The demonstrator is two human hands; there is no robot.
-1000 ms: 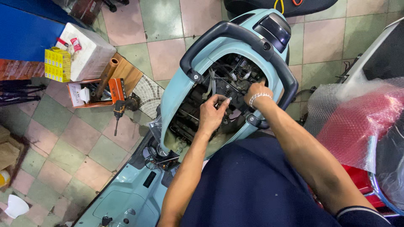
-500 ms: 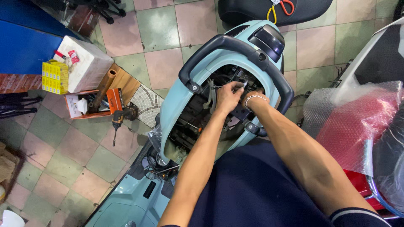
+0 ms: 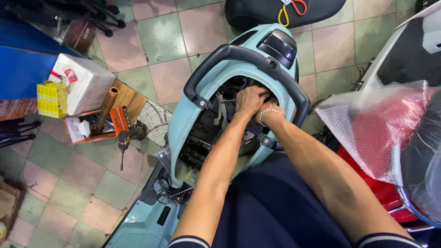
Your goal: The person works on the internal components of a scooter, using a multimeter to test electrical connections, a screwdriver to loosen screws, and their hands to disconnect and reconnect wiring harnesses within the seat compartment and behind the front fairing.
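Observation:
A pale blue scooter point(image 3: 186, 119) stands below me with its seat off, and its open rear bay shows dark parts and cables point(image 3: 219, 112). A black grab rail point(image 3: 239, 53) loops around the tail, next to the dark tail lamp point(image 3: 277, 46). My left hand point(image 3: 250, 100) reaches into the far end of the bay, fingers curled over something I cannot make out. My right hand point(image 3: 270, 106), with a silver bracelet on the wrist, is tucked beside it, its fingers hidden under the rail and bodywork.
An orange power drill point(image 3: 123, 131) lies on the tiled floor to the left, by a wooden tray point(image 3: 98, 124), a white foam box point(image 3: 82, 80) and yellow cartons point(image 3: 51, 98). A black seat point(image 3: 275, 11) lies beyond the tail. A red scooter wrapped in bubble film point(image 3: 390, 128) stands close on the right.
Both hands have moved from the middle of the bay toward its tail end, coming together under the grab rail. The view has shifted slightly.

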